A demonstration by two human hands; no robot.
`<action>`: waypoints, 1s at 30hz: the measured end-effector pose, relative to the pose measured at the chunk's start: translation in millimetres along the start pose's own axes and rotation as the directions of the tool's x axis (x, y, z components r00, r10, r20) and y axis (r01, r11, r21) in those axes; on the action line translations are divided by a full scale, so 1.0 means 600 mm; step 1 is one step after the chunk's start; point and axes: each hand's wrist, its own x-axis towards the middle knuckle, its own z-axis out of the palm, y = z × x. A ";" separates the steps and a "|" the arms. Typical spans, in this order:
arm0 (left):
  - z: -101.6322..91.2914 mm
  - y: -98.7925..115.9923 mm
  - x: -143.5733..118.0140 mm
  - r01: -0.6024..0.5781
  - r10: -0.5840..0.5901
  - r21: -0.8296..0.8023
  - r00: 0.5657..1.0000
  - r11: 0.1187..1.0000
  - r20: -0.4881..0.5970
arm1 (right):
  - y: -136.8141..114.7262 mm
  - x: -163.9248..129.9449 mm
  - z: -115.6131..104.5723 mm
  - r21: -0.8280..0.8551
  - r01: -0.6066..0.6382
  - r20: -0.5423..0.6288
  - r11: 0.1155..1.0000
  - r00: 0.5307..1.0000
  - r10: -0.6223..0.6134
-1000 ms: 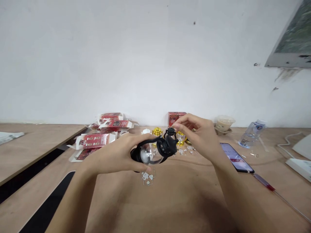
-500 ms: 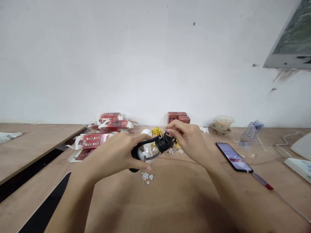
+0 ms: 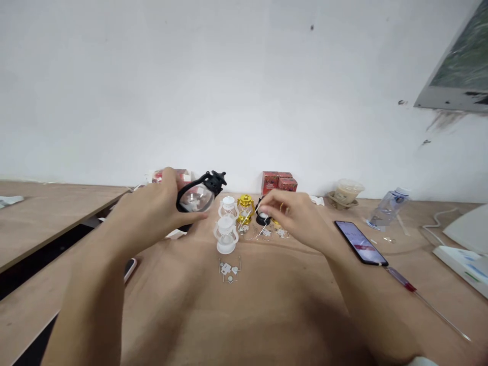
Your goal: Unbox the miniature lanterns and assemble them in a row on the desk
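Observation:
A large black lantern point(image 3: 201, 197) with a clear globe is in my left hand point(image 3: 152, 211); it tilts to the right, its pointed cap up. My right hand point(image 3: 292, 211) is closed in a pinch on a thin bent wire point(image 3: 260, 234), apart from the lantern. Just behind those fingertips stands a small black lantern point(image 3: 262, 217), with a small gold lantern point(image 3: 245, 209) to its left. Two small white lanterns stand between my hands, the nearer one point(image 3: 226, 236) in front of the other point(image 3: 227, 207). Another gold piece is mostly hidden behind my right hand.
Flat wire pieces with small white parts point(image 3: 230, 270) lie in front of the white lanterns. Red boxes point(image 3: 278, 182) stand against the wall. To the right are a phone point(image 3: 360, 244), a screwdriver point(image 3: 404, 280), a lidded cup point(image 3: 348, 191) and a plastic bottle point(image 3: 391, 207).
My left hand has carried the large lantern left and up, away from my right hand. My right hand has let go of its top and now shows a thin wire. The small lanterns have come into view.

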 end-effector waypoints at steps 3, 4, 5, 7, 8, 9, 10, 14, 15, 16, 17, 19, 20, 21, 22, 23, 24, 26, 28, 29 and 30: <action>-0.023 -0.006 -0.006 0.099 -0.116 0.202 0.991 0.974 0.070 | 0.016 -0.012 0.023 -0.212 -0.025 0.253 0.977 0.964 0.080; -0.029 -0.011 -0.007 0.102 -0.115 0.196 0.992 0.975 0.059 | 0.022 -0.019 0.035 -0.272 -0.020 0.301 0.962 0.948 0.105; -0.032 -0.019 -0.008 0.091 -0.097 0.175 0.995 0.980 0.027 | 0.029 -0.027 0.049 -0.323 -0.011 0.344 0.946 0.930 0.128; -0.034 -0.041 -0.009 0.035 -0.024 0.154 0.997 0.988 -0.070 | 0.040 -0.046 0.078 -0.407 0.012 0.427 0.913 0.886 0.179; -0.033 -0.051 -0.010 -0.003 0.024 0.161 0.992 0.987 -0.126 | 0.044 -0.056 0.091 -0.433 0.026 0.471 0.901 0.858 0.202; -0.031 -0.061 -0.011 -0.031 0.061 0.174 0.984 0.984 -0.169 | 0.046 -0.067 0.103 -0.444 0.035 0.509 0.895 0.832 0.220; -0.031 -0.068 -0.012 -0.040 0.079 0.191 0.976 0.981 -0.204 | 0.047 -0.077 0.113 -0.437 0.046 0.544 0.898 0.809 0.224; -0.035 -0.064 -0.016 0.034 0.013 0.214 0.977 0.976 -0.215 | 0.041 -0.105 0.135 -0.339 0.074 0.644 0.938 0.744 0.175; -0.037 -0.058 -0.018 0.069 -0.021 0.205 0.974 0.976 -0.226 | 0.038 -0.109 0.137 -0.323 0.071 0.658 0.944 0.733 0.170; -0.039 -0.052 -0.019 0.106 -0.057 0.193 0.967 0.976 -0.247 | 0.036 -0.111 0.139 -0.315 0.062 0.666 0.947 0.726 0.174; -0.041 -0.045 -0.020 0.143 -0.089 0.182 0.957 0.973 -0.276 | 0.034 -0.113 0.140 -0.310 0.050 0.669 0.949 0.721 0.181; -0.041 -0.035 -0.022 0.181 -0.117 0.165 0.933 0.969 -0.340 | 0.033 -0.115 0.141 -0.302 0.028 0.665 0.953 0.723 0.189; -0.041 -0.030 -0.022 0.178 -0.109 0.157 0.922 0.971 -0.371 | 0.035 -0.117 0.142 -0.299 0.023 0.659 0.954 0.728 0.189; -0.040 -0.026 -0.022 0.162 -0.089 0.149 0.910 0.976 -0.405 | 0.036 -0.118 0.144 -0.294 0.021 0.654 0.956 0.734 0.185; -0.039 -0.022 -0.021 0.133 -0.063 0.134 0.899 0.982 -0.434 | 0.039 -0.120 0.144 -0.286 0.021 0.645 0.958 0.743 0.177; -0.037 -0.017 -0.020 0.099 -0.038 0.110 0.890 0.989 -0.455 | 0.041 -0.121 0.145 -0.276 0.019 0.633 0.961 0.756 0.167; -0.034 -0.012 -0.018 0.065 -0.023 0.073 0.885 0.995 -0.464 | 0.044 -0.122 0.145 -0.261 0.011 0.612 0.965 0.775 0.157; -0.027 0.002 -0.013 0.016 -0.022 -0.018 0.883 1.000 -0.470 | 0.047 -0.122 0.141 -0.199 -0.021 0.518 0.980 0.846 0.123; -0.014 0.020 -0.006 -0.011 -0.041 -0.109 0.884 0.994 -0.465 | 0.048 -0.120 0.132 -0.076 -0.048 0.326 0.996 0.943 0.070; -0.005 0.030 -0.003 -0.033 -0.039 -0.146 0.885 0.989 -0.464 | 0.047 -0.117 0.127 -0.002 -0.053 0.201 0.999 0.978 0.052; 0.006 0.040 0.001 -0.059 -0.030 -0.182 0.891 0.982 -0.453 | 0.046 -0.115 0.121 0.074 -0.052 0.068 0.996 0.997 0.047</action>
